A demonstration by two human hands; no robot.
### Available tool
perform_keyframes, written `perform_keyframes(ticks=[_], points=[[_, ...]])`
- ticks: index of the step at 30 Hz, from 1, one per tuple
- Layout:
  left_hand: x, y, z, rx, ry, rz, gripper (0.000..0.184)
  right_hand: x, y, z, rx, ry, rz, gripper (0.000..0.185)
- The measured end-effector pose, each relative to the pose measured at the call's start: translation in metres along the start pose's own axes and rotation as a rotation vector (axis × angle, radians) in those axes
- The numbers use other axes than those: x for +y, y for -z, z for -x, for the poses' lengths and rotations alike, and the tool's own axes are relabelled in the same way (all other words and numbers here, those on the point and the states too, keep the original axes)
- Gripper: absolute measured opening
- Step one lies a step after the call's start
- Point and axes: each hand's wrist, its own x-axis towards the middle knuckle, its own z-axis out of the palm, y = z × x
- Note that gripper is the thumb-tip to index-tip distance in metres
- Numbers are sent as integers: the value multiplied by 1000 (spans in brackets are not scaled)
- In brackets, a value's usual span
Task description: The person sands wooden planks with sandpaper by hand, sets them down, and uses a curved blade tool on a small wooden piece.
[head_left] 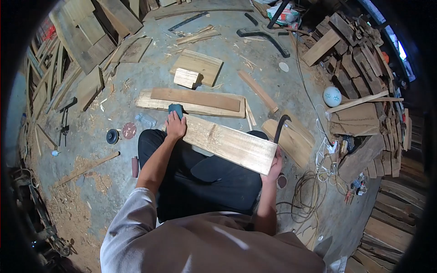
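Observation:
A pale wooden board (227,142) lies slanted across my lap, over my dark trousers. My left hand (175,126) is at the board's left end, fingers pressed on a folded dark green piece (175,110) that looks like abrasive sheet or cloth; its exact kind is unclear. My right hand (274,167) grips the board's right end from below, part of its fingers hidden. Close to that end a black curved bar (281,128) leans by another wooden board (293,143). Just beyond my left hand, a reddish-brown strip (195,98) rests on a longer pale plank (211,109).
A wood block (186,77) and a flat board (205,63) lie ahead. On the left floor are a black disc (112,136), a round reddish disc (129,130) and a stick (86,169). Coiled cable (302,195), white cords (322,161) and a woodpile (359,68) occupy the right.

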Motion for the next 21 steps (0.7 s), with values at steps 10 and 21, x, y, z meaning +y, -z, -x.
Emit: perform_keyframes(ticks=[10, 21], points=[[61, -17, 55, 70, -397, 61, 73, 3, 3, -2, 97, 17, -20, 41], [199, 0, 182, -1, -770, 236, 73, -20, -27, 3, 199, 40, 892, 56]])
